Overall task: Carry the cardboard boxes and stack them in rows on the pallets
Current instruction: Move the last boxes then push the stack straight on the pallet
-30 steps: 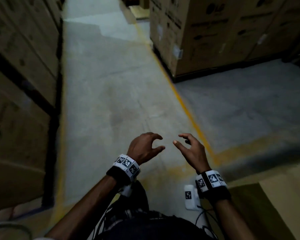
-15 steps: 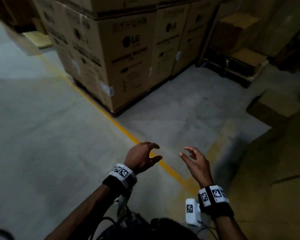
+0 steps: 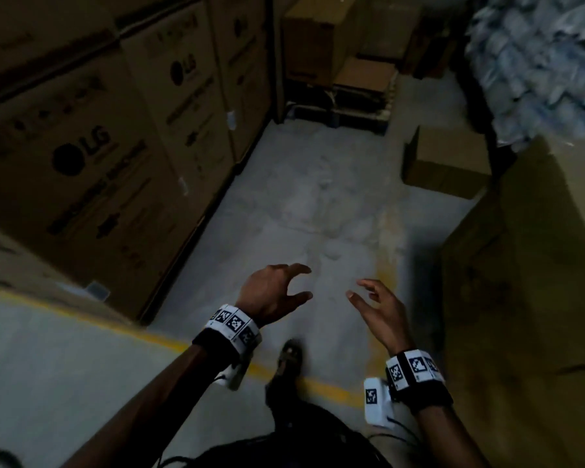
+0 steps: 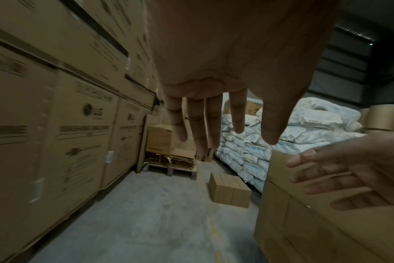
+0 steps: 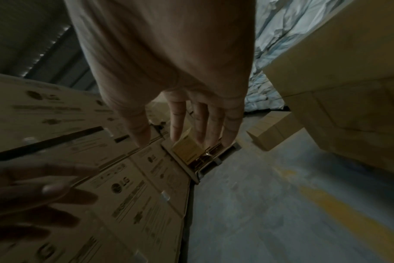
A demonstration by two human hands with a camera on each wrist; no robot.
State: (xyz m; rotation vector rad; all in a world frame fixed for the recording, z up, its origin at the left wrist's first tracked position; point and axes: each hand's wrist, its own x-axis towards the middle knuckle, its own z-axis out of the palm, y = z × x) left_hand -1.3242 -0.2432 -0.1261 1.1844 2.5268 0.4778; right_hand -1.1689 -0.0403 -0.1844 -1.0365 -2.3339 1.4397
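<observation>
Both hands empty, cardboard box well ahead

Both my bare forearms reach forward at waist height, each strapped with a black wristband carrying white coded tags. My left hand hangs palm down, fingers loosely spread, gripping nothing. My right hand faces it, fingers relaxed and parted, also holding nothing.
</observation>
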